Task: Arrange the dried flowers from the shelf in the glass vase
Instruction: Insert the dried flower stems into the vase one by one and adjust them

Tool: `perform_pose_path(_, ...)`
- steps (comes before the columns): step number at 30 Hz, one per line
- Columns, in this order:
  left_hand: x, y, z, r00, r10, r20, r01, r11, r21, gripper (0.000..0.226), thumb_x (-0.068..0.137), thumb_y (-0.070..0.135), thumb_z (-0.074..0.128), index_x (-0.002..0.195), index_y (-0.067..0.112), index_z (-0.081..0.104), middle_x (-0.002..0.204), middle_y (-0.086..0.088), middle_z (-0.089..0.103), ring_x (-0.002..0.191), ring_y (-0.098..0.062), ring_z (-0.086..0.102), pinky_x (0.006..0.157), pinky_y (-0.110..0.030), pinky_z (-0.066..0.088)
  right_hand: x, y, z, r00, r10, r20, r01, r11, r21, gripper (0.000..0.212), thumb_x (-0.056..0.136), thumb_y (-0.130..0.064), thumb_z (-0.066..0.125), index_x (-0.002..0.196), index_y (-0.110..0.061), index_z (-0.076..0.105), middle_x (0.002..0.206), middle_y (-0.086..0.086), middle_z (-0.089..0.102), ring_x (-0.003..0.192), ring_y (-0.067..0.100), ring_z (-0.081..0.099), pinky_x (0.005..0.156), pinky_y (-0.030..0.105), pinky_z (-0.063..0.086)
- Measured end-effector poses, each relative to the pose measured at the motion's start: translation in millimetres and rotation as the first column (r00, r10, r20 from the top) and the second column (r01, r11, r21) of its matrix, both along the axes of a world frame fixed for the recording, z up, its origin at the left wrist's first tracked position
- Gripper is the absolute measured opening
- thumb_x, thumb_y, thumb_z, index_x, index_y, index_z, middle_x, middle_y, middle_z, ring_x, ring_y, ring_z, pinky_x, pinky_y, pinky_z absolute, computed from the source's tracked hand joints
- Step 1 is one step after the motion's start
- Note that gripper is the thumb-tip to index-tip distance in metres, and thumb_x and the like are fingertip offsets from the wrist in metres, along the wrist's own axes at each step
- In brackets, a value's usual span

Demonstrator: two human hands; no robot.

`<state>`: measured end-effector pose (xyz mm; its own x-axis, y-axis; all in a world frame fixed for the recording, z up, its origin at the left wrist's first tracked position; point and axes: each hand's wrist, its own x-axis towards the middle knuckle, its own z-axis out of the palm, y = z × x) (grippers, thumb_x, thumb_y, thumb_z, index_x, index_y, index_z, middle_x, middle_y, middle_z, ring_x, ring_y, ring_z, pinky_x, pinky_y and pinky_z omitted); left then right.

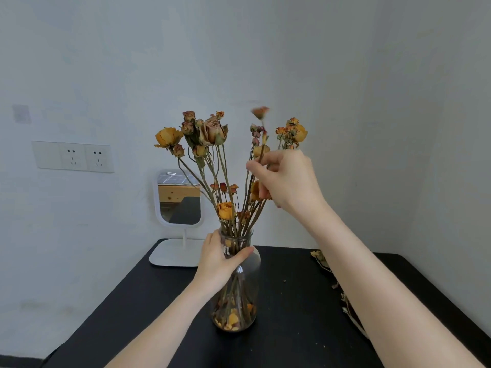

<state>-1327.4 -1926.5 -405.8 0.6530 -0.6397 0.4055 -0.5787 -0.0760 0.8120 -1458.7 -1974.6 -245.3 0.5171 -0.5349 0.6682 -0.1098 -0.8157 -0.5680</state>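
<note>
A clear glass vase (245,301) stands on the black table (292,314), with fallen yellow petals at its bottom. Several dried yellow and brown roses (212,132) rise out of it on long stems. My left hand (220,260) grips the vase at its neck. My right hand (288,179) is raised above the vase among the stems and pinches one thin stem whose orange bloom (260,112) is blurred.
A small white standing mirror (179,197) sits at the table's back left by the wall. Dried stems and leaf scraps (322,258) lie on the table under my right forearm. Wall sockets (73,156) are at the left.
</note>
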Motion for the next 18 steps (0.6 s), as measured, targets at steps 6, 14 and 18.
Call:
perform_pose_path(6, 0, 1, 1, 1.000, -0.012, -0.014, 0.012, 1.000, -0.007, 0.064, 0.074, 0.043, 0.071, 0.128, 0.022, 0.041, 0.126, 0.002, 0.050, 0.115, -0.010, 0.045, 0.093, -0.024, 0.036, 0, 6, -12, 0.977, -0.052, -0.207, 0.039, 0.997, -0.065, 0.026, 0.089, -0.038, 0.059, 0.084, -0.018, 0.073, 0.048, -0.005, 0.058, 0.048, 0.007, 0.059, 0.064, 0.029, 0.056)
perform_pose_path(14, 0, 2, 6, 0.999, 0.026, 0.035, -0.026, 1.000, -0.007, 0.060, 0.073, 0.036, 0.075, 0.122, 0.022, 0.044, 0.115, 0.010, 0.056, 0.112, -0.012, 0.054, 0.082, -0.015, 0.038, 3, 11, -10, 0.997, -0.046, -0.061, 0.040, 0.995, -0.091, 0.021, 0.090, -0.035, 0.058, 0.096, -0.022, 0.073, 0.049, -0.007, 0.058, 0.049, 0.009, 0.061, 0.067, 0.031, 0.058)
perform_pose_path(18, 2, 0, 7, 0.999, 0.028, 0.030, -0.030, 0.999, 0.036, 0.061, 0.073, 0.036, 0.074, 0.125, 0.020, 0.044, 0.121, 0.004, 0.059, 0.113, -0.015, 0.055, 0.085, -0.021, 0.040, 7, 16, -9, 0.992, -0.086, -0.096, 0.066, 0.979, -0.195, 0.021, 0.091, -0.034, 0.056, 0.099, -0.022, 0.072, 0.051, -0.014, 0.048, 0.055, 0.012, 0.063, 0.063, 0.029, 0.057)
